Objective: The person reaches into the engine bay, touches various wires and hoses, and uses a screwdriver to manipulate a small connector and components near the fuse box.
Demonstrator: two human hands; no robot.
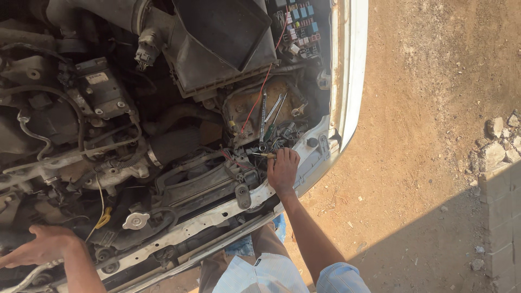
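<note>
Two bare hands at work in the open engine bay of a white car standing on dry brown dirt.

The right hand (283,170) reaches in from six o'clock and pinches a short brass-tipped metal tool (264,155) between its fingertips, the tool pointing toward nine o'clock just over the white front crossmember (217,217). Toward twelve o'clock of that hand, long steel spanners (264,116) lie on a rusty tan battery tray (247,106), crossed by a thin red wire (259,89). Further toward twelve o'clock sits an open fuse box with blue and pink relays (302,24), beside a black plastic air-filter housing (222,40). The left hand (38,245), at eight o'clock, lies spread and unclenched on the bay's edge, grasping nothing. A round silver radiator cap (135,220) sits between the hands.
</note>
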